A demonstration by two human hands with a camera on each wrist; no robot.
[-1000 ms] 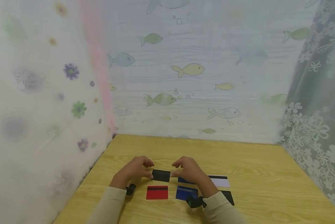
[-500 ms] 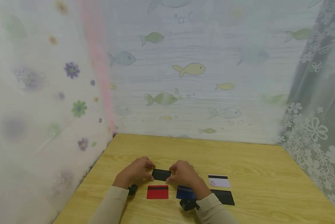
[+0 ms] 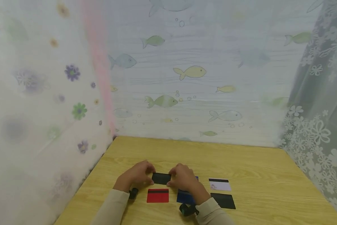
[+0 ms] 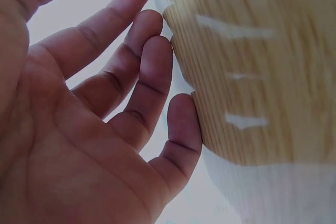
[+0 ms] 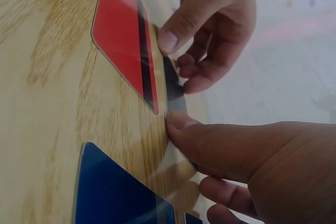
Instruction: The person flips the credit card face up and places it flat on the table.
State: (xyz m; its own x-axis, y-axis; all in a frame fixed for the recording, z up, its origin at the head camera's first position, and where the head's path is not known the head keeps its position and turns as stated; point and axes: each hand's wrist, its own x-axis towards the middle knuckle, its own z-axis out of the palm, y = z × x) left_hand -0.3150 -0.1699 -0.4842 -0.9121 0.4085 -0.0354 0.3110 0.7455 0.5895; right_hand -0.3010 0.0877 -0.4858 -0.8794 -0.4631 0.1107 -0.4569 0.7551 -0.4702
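A black card (image 3: 161, 178) lies flat on the wooden table between both hands in the head view. At its left end, my left hand (image 3: 135, 175) has thumb and index finger at the two corners. My right hand (image 3: 183, 178) pinches the right end likewise, its thumb (image 5: 181, 121) at the near edge in the right wrist view. The left wrist view shows the other left fingers (image 4: 156, 69) loosely bent by the tabletop. Just nearer lies a red card (image 3: 157, 196) with a dark stripe. A blue card (image 3: 182, 197) sits partly under the right forearm.
Another blue card (image 3: 196, 178) is mostly hidden behind the right hand. To the right lie a white card (image 3: 220, 185) with a black stripe and a larger dark card (image 3: 223, 201). Patterned curtains (image 3: 191, 103) surround the table (image 3: 241, 162).
My right hand has moved left and closed in on the black card's right end, uncovering more of the white and dark cards. My left hand stays at the left end. The cards lie as before.
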